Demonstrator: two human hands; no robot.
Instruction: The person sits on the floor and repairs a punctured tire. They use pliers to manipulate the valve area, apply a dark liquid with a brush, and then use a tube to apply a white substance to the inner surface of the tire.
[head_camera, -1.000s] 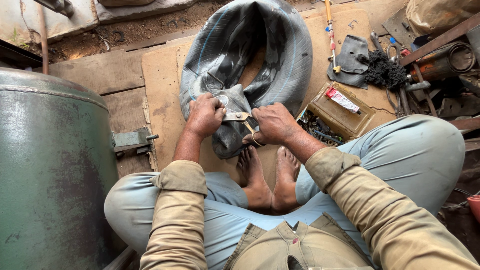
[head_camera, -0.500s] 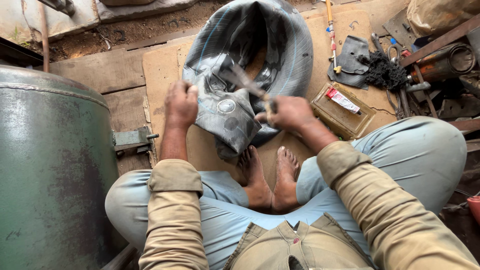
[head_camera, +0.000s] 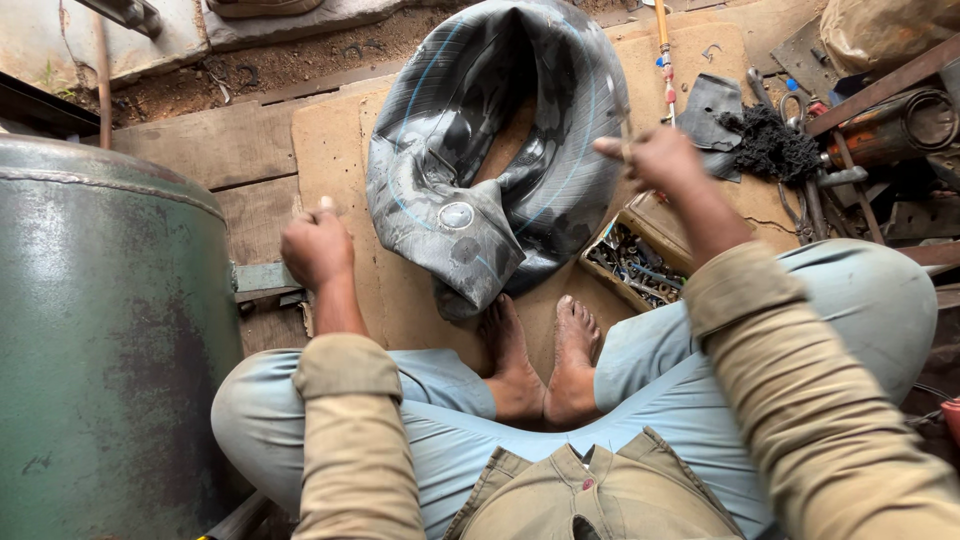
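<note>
I see the green tank filling my left side. The grey inner tube lies slack on the wooden floor, just past my bare feet. A box of small metal parts sits beside it. My left hand hovers fisted, gripping nothing I can see; my right hand is raised, pinching something thin.

Tyre-repair workshop: inner tube, scattered tools
</note>
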